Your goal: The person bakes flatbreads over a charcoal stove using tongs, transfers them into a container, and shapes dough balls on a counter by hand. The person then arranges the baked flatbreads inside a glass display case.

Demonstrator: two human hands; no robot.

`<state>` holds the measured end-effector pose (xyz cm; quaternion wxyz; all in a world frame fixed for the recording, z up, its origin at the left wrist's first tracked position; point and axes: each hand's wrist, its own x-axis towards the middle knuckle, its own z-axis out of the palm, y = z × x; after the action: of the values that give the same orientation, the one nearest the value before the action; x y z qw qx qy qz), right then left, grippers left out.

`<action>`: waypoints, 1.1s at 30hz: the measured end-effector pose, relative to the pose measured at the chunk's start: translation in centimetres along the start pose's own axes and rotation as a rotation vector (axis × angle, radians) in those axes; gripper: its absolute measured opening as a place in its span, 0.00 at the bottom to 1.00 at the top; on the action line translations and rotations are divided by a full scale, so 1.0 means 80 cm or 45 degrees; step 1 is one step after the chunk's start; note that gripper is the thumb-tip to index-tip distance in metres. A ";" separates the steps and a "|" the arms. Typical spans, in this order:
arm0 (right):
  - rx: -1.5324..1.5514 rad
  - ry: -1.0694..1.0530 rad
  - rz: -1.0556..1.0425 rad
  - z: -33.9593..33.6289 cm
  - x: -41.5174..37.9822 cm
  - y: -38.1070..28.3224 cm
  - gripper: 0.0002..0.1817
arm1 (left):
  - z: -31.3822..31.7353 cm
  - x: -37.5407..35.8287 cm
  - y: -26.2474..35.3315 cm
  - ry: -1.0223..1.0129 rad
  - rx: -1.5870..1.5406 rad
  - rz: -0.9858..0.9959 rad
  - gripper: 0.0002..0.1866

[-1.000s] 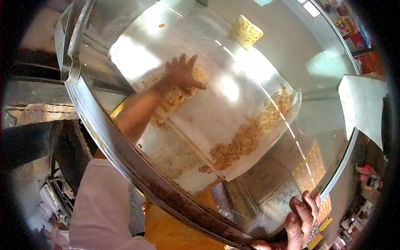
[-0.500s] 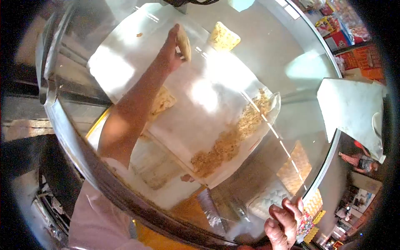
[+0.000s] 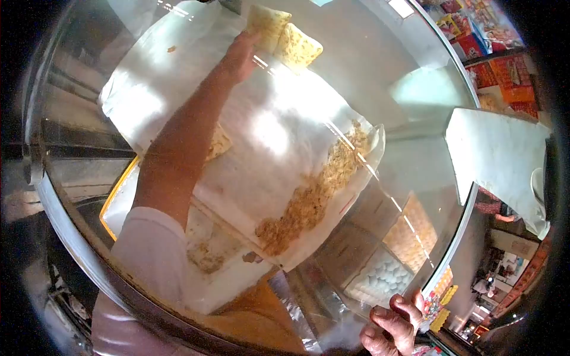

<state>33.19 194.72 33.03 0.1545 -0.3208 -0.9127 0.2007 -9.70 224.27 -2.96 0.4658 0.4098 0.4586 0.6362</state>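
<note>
Inside a curved glass case, my left hand [image 3: 242, 56] grips the edge of a square, folded flatbread [image 3: 267, 24], pale with browned spots. Some of its fingers are hidden by the bread. A second folded flatbread [image 3: 300, 46] lies against the first at its right side. Below is a sheet of white paper [image 3: 237, 178], with a band of brown crumbly food [image 3: 303, 207] along its right side. Partly behind my forearm sits another browned flatbread piece [image 3: 219, 142]. At the lower right, my right hand [image 3: 393, 326] curls its fingers over the rim of the glass case [image 3: 446, 264].
A tray with a yellow edge [image 3: 119, 196] lies under my left forearm. Through the glass, egg trays [image 3: 380, 277] show at the lower right. A white panel [image 3: 496, 163] stands outside the case, with packaged goods [image 3: 469, 35] on shelves above it.
My left hand has brought the flatbread, seen edge-on before, down flat beside the other one. The whole view has shifted slightly. My right hand stays at the rim.
</note>
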 end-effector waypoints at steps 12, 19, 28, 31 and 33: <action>-0.087 -0.195 0.028 -0.015 -0.009 0.003 0.41 | -0.072 -0.218 0.084 -0.318 1.842 -0.091 0.29; -0.065 0.007 -0.012 0.002 -0.004 -0.001 0.40 | -0.014 -0.299 0.116 -0.537 2.320 -0.348 0.27; -0.117 0.147 0.004 0.011 0.000 -0.011 0.36 | -0.035 -0.359 0.097 -0.260 2.397 0.412 0.29; -0.054 0.198 -0.002 0.013 -0.004 -0.015 0.35 | -0.051 -0.378 0.075 -0.898 1.570 0.027 0.25; -0.042 0.196 0.008 0.012 -0.010 -0.020 0.32 | -0.012 -0.433 0.099 -0.903 1.539 0.043 0.27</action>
<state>32.54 192.80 32.87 0.2183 -0.3407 -0.9003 0.1607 -4.38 189.36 1.14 0.2680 0.7869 0.5459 0.1048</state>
